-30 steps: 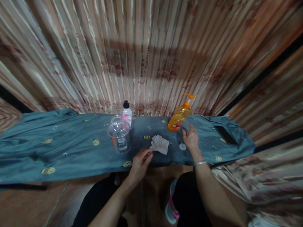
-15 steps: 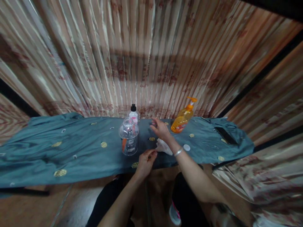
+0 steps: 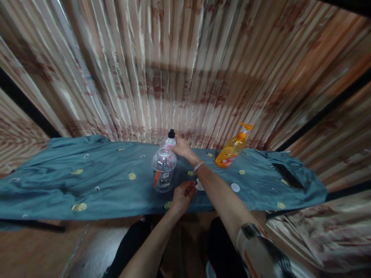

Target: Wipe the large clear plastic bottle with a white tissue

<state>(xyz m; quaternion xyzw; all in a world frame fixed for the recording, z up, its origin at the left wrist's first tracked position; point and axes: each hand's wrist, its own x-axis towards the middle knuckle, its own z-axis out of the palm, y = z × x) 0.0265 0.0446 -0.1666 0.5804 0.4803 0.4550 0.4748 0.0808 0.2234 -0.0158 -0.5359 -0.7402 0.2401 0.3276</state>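
Note:
My right hand point(image 3: 183, 146) reaches to the back of the table, its fingers around the side of a clear bottle with a black cap point(image 3: 171, 134) and a pinkish label. In front of that bottle stands a clear plastic container point(image 3: 164, 173) with a domed top and an orange patch. Nearer me, my left hand point(image 3: 184, 196) is closed in a pinch at the edge of a crumpled white tissue or cloth point(image 3: 199, 185). My right forearm hides much of this white piece.
An orange pump bottle point(image 3: 230, 152) stands to the right. A round white lid point(image 3: 235, 187) and a dark phone-like slab point(image 3: 286, 175) lie on the green tablecloth point(image 3: 110, 181). A patterned curtain point(image 3: 179, 77) hangs behind the table.
My right hand has moved forward and left, from above the white piece to the black-capped bottle. My left hand stays by the white piece. The view has shifted slightly.

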